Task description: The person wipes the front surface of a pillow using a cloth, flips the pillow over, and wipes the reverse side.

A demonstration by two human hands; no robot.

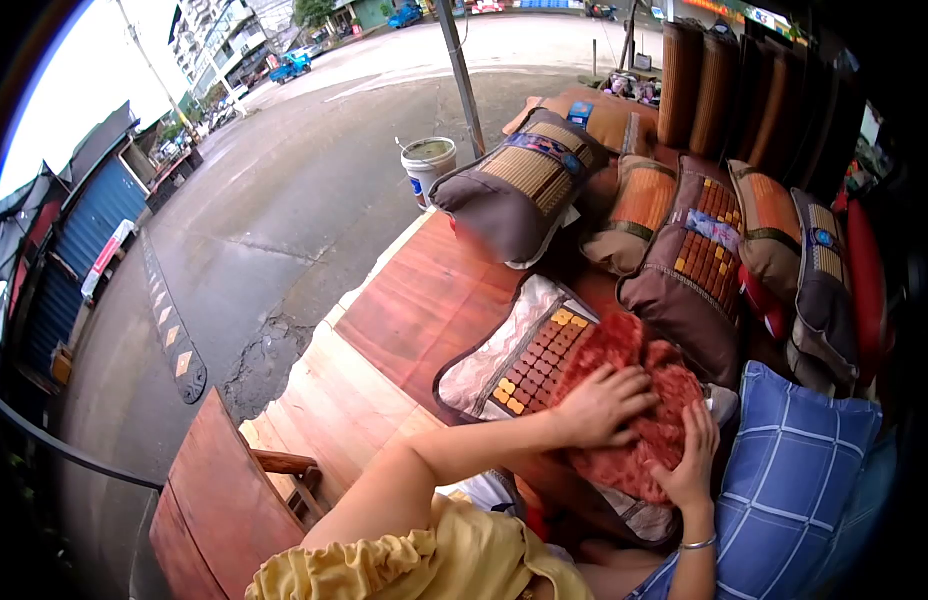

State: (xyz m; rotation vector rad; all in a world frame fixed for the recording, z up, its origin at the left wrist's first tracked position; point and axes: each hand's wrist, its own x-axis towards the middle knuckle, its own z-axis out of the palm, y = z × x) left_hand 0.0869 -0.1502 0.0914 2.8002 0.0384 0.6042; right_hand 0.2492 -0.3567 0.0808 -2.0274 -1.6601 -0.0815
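A fluffy red cloth (634, 375) lies bunched over a pillow (481, 385) with pale shiny edges and a panel of brown and yellow beads. My left hand (606, 405) rests on the cloth, palm down with its fingers apart. Lower and to the right, my right hand (691, 455), with a bracelet at the wrist, touches the cloth's right edge, its fingers spread. Both hands press on the red pile, and neither is closed round it.
Several pillows, among them a grey one (519, 185) and a blue checked one (796, 480), surround the reddish wooden table top (424, 305). A white bucket (429, 165) stands beyond its edge. A wooden chair (219, 500) is at lower left. A pole (460, 75) rises behind.
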